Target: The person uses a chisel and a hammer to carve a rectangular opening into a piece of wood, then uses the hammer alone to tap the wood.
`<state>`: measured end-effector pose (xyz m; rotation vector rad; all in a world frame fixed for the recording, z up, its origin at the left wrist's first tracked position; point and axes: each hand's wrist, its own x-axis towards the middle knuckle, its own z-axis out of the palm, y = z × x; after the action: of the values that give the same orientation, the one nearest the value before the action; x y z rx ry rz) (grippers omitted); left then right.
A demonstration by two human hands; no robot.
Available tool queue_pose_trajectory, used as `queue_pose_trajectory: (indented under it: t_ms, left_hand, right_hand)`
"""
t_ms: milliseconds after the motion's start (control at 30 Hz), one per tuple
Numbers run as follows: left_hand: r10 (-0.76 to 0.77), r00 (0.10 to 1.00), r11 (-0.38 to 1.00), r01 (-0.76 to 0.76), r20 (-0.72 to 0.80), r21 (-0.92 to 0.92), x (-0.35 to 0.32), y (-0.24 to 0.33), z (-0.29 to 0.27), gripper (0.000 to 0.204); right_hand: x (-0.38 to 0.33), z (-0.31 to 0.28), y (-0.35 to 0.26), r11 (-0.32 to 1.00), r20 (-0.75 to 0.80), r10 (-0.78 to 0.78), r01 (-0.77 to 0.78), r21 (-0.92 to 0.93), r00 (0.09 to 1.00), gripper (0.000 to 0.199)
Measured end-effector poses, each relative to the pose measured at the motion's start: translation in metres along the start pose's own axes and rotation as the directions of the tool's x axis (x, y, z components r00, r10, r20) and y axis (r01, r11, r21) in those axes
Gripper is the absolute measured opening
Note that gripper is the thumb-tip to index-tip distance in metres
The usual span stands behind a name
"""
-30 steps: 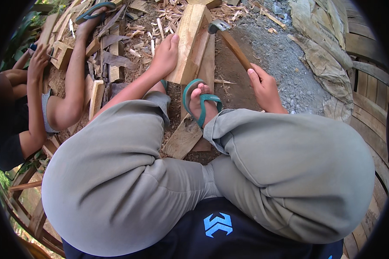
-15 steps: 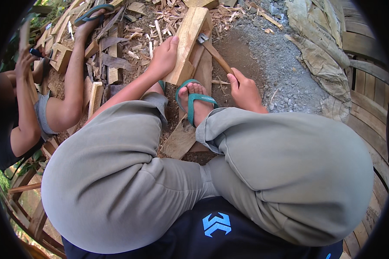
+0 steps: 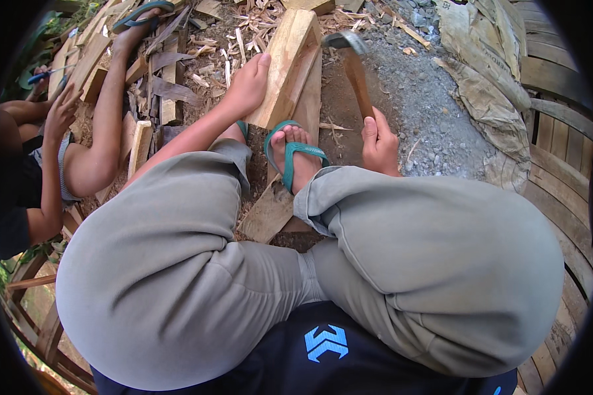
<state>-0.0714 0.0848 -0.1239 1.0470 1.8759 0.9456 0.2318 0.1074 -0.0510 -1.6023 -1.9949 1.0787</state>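
Wooden block [image 3: 283, 71] just right of left hand [image 3: 249, 84], side gripped; right hand [image 3: 381, 141] wrapped round hammer [image 3: 358, 79].

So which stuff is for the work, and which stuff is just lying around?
Being used:
wooden block, steadied by the left hand
hammer, gripped in the right hand

Seemingly just lying around:
wood chips beyond the block
grey gravel
crumpled sheet right of the gravel

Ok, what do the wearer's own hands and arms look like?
Left hand and right hand are bare, no gloves or rings visible. The left forearm shows no sleeve, watch or cable; the right forearm is mostly hidden behind the trousers.
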Motion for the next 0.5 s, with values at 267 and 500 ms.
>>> queue_pose_trajectory:
  t_ms: [267, 500]
  left_hand:
    - [0.024, 0.999, 0.999, -0.025, 0.034, 0.047, 0.000, 0.019, -0.003, 0.051]
    - [-0.007, 0.996, 0.998, 0.001, 0.093, 0.063, -0.001, 0.019, -0.006, 0.053]
  right_hand:
    - [0.008, -0.004, -0.009, 0.970, 0.169, -0.059, 0.096, -0.223, 0.984, 0.035]
    - [0.016, 0.002, 0.042, 0.960, 0.144, -0.197, 0.220, -0.172, 0.970, 0.037]
